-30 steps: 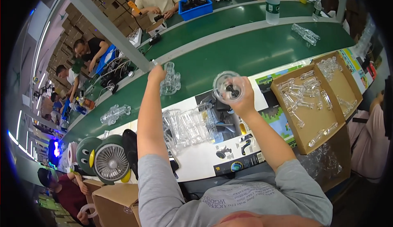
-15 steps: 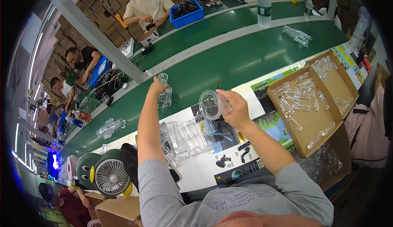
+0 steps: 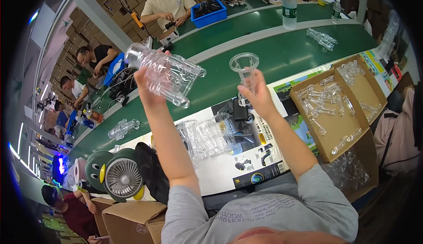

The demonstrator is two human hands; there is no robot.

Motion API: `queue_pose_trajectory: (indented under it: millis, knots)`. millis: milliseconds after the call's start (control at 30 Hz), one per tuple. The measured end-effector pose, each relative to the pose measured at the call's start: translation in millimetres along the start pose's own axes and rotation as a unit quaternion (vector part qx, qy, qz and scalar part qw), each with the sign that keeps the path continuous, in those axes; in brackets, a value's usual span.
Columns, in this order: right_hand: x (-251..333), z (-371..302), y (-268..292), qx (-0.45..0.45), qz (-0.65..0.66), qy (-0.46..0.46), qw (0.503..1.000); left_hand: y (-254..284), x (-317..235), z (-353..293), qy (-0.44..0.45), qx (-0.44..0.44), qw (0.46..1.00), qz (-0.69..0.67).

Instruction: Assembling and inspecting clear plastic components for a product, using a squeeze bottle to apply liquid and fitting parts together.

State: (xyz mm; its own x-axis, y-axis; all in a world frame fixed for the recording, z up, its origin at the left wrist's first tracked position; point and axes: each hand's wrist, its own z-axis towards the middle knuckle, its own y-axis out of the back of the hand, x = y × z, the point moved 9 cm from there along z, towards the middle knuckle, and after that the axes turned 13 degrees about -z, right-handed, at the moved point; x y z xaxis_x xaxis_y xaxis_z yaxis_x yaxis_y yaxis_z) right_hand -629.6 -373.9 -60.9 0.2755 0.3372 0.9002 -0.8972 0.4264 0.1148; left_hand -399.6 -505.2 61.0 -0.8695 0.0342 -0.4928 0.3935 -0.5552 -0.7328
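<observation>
My left hand [image 3: 152, 85] is raised above the green belt, fingers wrapped round a clear plastic piece [image 3: 178, 74] with a rounded end and short stubs at its corners. My right hand [image 3: 257, 90] grips the lower part of a clear plastic cup [image 3: 243, 63], its wide round rim facing up. Between my forearms, several similar clear cups [image 3: 205, 136] lie clustered on printed cardboard [image 3: 253, 171]. One more clear jointed piece [image 3: 124, 129] rests on the belt at left, another [image 3: 322, 39] at far right.
At right, cardboard trays [image 3: 328, 149] hold small clear plastic parts [image 3: 326, 98]. A penguin-shaped fan [image 3: 123, 182] stands at lower left. Water bottles [image 3: 289, 8] and a blue bin [image 3: 209, 19] are across the belt [image 3: 211, 72]. Co-workers sit along the far side.
My left hand has lifted the clear piece off the belt and brought it nearer. My right hand has tipped the cup from facing me to rim up, slightly farther away.
</observation>
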Motion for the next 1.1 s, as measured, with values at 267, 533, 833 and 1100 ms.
queue_pose_trajectory:
  millis: [267, 533, 833, 1100]
  knots:
    - [104.7, -5.4, 11.6, 0.099, 0.013, 0.021, 0.995, -20.6, -41.0, -81.7, -0.214, 0.001, 0.967, -0.138]
    - [138.3, -43.1, -26.4, 0.227, -0.307, 0.171, 0.908, -24.1, -60.7, -119.5, -0.293, 0.052, 0.947, -0.124]
    - [143.4, -51.5, -44.2, 0.195, -0.354, 0.237, 0.884, -36.9, -56.7, -120.6, -0.271, 0.101, 0.945, -0.151]
    - [147.6, -53.0, -41.6, 0.173, -0.350, 0.251, 0.886, -40.8, -45.8, -118.7, -0.262, 0.106, 0.951, -0.122]
